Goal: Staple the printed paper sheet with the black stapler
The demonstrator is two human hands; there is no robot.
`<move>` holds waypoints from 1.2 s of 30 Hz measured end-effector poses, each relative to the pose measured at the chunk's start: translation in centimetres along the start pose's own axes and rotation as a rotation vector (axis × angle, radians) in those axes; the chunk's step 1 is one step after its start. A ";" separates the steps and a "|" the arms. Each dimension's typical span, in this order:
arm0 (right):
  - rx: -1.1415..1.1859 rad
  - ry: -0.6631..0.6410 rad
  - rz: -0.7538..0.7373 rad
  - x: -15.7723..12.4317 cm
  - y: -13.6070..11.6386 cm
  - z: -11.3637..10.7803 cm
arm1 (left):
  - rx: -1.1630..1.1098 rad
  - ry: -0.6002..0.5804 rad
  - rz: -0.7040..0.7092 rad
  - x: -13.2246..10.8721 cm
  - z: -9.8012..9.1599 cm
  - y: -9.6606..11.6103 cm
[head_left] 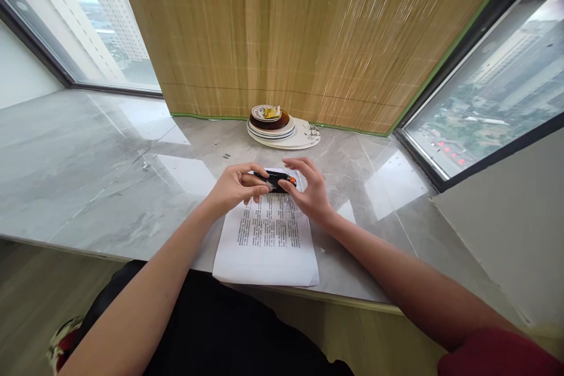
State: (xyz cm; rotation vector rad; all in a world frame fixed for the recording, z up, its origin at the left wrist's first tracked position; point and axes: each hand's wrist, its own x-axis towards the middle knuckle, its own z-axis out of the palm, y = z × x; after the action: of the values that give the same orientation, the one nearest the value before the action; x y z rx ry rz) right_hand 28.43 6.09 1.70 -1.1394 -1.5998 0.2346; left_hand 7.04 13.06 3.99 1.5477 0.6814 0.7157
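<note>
A black stapler with an orange-red patch at its right end lies crosswise over the top part of printed sheets of paper. My left hand pinches the stapler's left end between thumb and fingers. At the other end is my right hand, its thumb against the stapler's near side. The fingers of that hand stay stretched and apart, curving over the far side of the orange-red end. Part of the printed text is hidden beneath both hands.
Stacked plates stand on an oval white board at the back of the grey marble ledge. Small dark strips lie left of them. Behind hangs a bamboo blind, between a left window and a right window.
</note>
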 end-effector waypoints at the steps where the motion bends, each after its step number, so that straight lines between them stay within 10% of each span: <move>1: 0.027 -0.023 -0.076 -0.2 -0.6 0.0 | 0.005 -0.018 0.000 0.0 0.3 0.0; 6: 0.086 -0.117 -0.314 -1.1 -2.1 0.5 | 0.013 -0.104 0.032 -0.4 1.4 0.3; 17: 0.000 0.036 -0.326 -1.0 -1.9 0.4 | 0.018 -0.079 0.078 -0.1 1.1 0.2; 22: -0.180 0.262 0.026 0.7 3.1 -2.0 | 0.443 0.402 0.207 1.4 -4.7 -0.7; 26: -0.234 0.309 0.380 1.9 8.0 -4.7 | 1.085 0.635 0.030 2.4 -10.1 -2.7; 36: -0.388 0.105 0.444 1.7 9.6 -4.7 | 1.338 0.170 0.053 3.9 -10.4 -6.7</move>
State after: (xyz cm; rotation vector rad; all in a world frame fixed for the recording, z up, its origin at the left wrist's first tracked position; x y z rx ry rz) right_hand 37.66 10.44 -1.80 -1.7779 -1.3151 0.1507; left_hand 1.35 23.29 -1.77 2.7211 1.3991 0.3917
